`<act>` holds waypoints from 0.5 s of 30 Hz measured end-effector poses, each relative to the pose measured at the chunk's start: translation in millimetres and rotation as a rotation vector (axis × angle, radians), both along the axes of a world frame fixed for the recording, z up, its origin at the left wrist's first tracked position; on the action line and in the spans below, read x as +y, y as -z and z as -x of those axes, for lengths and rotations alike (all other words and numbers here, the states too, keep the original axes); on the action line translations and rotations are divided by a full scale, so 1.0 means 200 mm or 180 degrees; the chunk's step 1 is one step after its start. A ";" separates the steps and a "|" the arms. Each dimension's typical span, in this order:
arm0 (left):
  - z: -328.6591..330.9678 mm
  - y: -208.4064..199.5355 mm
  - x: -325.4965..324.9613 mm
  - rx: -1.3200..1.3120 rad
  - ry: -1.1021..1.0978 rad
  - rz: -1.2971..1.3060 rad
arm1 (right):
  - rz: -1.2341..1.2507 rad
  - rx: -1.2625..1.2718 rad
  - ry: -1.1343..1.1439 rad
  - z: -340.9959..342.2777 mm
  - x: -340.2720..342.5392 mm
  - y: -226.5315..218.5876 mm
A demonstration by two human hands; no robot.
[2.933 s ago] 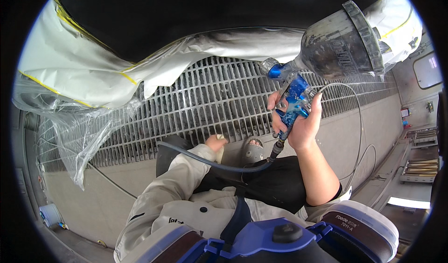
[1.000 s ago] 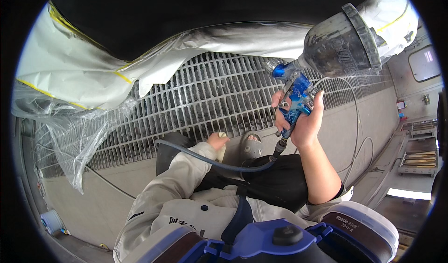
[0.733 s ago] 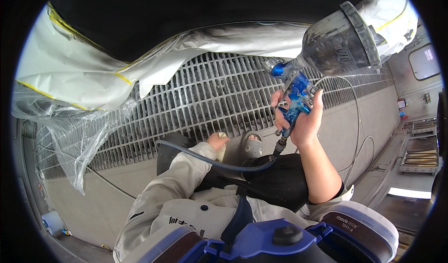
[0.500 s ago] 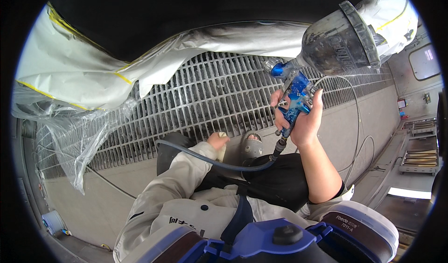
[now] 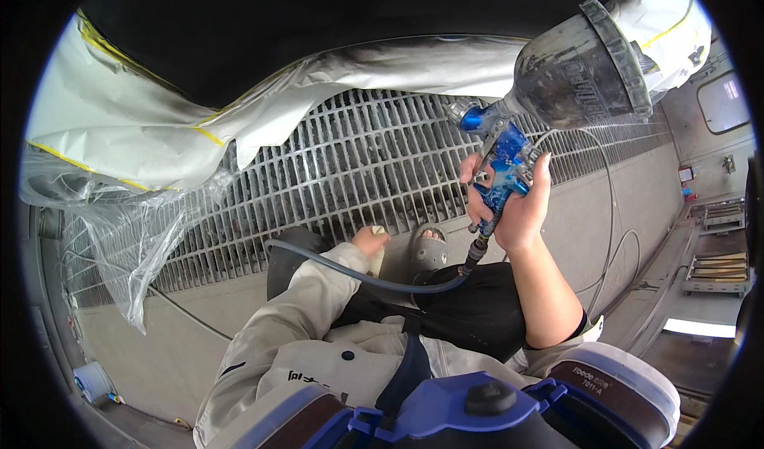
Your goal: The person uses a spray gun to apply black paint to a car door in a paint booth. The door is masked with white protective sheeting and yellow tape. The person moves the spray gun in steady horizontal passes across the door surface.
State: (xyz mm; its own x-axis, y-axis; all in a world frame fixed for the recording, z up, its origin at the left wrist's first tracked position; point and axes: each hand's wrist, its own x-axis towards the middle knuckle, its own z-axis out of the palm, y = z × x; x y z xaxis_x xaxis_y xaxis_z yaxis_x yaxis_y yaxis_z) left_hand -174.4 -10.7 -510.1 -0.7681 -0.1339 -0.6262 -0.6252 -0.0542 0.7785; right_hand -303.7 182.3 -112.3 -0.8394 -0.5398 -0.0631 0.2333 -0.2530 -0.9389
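My right hand point(image 5: 521, 218) is wrapped round the handle of a blue and silver spray gun point(image 5: 503, 158), its fingers at the trigger. On top of the gun sits a large grey, paint-stained cup point(image 5: 577, 75), tilted to the right. A grey-blue air hose point(image 5: 374, 280) joins the base of the handle and loops left across my lap. My left hand point(image 5: 368, 240) rests low by my knee, closed on a pale cream cloth point(image 5: 377, 256). Beyond the gun lies a glossy black panel point(image 5: 263, 19), edged with white masking sheet point(image 5: 143, 122) and yellow tape.
Below the panel runs a metal floor grating point(image 5: 358, 154). Clear plastic film point(image 5: 131, 242) hangs at the left. A thin hose point(image 5: 611, 202) curls along the floor at right, near racks point(image 5: 716, 272) by the wall. A white roll point(image 5: 91, 379) lies at lower left.
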 end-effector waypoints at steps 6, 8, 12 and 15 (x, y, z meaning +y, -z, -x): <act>0.00 0.01 0.01 0.0034 -0.0045 -0.0018 | 0.0023 -0.0044 -0.0058 0.01 0.00 0.01; 0.00 0.01 0.00 0.0038 0.0000 0.0050 | 0.0031 -0.0047 -0.0061 0.01 0.00 0.01; 0.00 -0.01 0.00 0.0165 -0.0081 -0.0097 | 0.0049 -0.0042 -0.0001 0.00 -0.01 0.00; 0.00 -0.02 0.00 0.0153 -0.0118 -0.0163 | 0.0031 -0.0013 0.0009 -0.01 -0.01 -0.01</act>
State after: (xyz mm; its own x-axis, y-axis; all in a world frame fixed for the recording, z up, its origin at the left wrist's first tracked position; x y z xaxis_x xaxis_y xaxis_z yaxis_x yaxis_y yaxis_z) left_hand -173.5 -10.8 -506.5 -0.7925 -0.1317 -0.5955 -0.5841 -0.1171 0.8032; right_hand -302.5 180.1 -110.6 -0.8407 -0.5381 -0.0611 0.2363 -0.2629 -0.9354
